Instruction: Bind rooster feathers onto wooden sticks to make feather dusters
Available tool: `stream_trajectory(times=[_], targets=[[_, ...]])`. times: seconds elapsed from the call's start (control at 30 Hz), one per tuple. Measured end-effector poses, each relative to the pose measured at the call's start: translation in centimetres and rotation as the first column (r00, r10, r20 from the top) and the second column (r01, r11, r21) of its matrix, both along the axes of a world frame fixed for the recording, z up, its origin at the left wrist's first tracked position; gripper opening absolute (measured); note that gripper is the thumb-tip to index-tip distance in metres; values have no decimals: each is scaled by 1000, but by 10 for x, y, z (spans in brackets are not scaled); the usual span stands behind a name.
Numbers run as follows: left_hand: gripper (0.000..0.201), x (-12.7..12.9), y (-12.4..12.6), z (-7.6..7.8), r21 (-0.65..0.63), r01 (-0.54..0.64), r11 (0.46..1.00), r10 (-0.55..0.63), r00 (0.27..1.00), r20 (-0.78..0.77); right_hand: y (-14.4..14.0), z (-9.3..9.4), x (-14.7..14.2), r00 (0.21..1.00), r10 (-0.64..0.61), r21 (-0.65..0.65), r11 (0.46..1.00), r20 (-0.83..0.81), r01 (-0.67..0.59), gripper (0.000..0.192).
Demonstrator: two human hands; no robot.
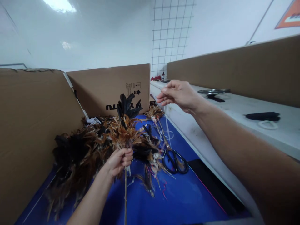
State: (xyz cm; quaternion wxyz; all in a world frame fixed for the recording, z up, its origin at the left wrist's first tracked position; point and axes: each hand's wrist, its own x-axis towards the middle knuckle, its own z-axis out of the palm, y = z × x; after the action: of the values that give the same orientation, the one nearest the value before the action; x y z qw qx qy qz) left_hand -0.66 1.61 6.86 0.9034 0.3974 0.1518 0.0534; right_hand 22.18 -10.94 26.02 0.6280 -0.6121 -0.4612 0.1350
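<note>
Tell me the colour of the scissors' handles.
Black. The scissors lie on the blue mat; the head view shows them best.

Bright overhead light, ceiling glare (59, 5), wide-angle edge distortion, soft shadows

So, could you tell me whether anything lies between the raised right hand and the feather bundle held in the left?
Nothing visible does. The right hand is lifted in open air above the scissors, pinching what looks like a thin thread, while the left hand grips the feather bundle by its stick.
</note>
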Motion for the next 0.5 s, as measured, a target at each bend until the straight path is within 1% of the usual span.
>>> stream_trajectory(times=[0.1,0.2,0.27,0.37,0.43,0.5], targets=[[32,-2,-1,0,7,-13,1000,13,1000,-4,0,16,-2,995,-13,80,997,97,6,10],[31,-3,-1,1,8,-34,999,34,999,-6,-4,40,-12,982,-3,151,988,189,-26,6],[31,-4,0,2,-7,-39,999,39,999,0,-9,57,-25,977,19,165,985,214,-56,7],[31,-4,1,4,-35,-36,999,37,999,27,-17,76,-53,975,55,170,981,217,-93,20],[31,-4,2,7,-46,-38,998,40,998,51,-22,82,-71,965,89,178,975,246,-135,20],[31,-5,2,11,-48,-36,998,39,997,67,-25,85,-87,943,146,163,966,298,-201,14]])
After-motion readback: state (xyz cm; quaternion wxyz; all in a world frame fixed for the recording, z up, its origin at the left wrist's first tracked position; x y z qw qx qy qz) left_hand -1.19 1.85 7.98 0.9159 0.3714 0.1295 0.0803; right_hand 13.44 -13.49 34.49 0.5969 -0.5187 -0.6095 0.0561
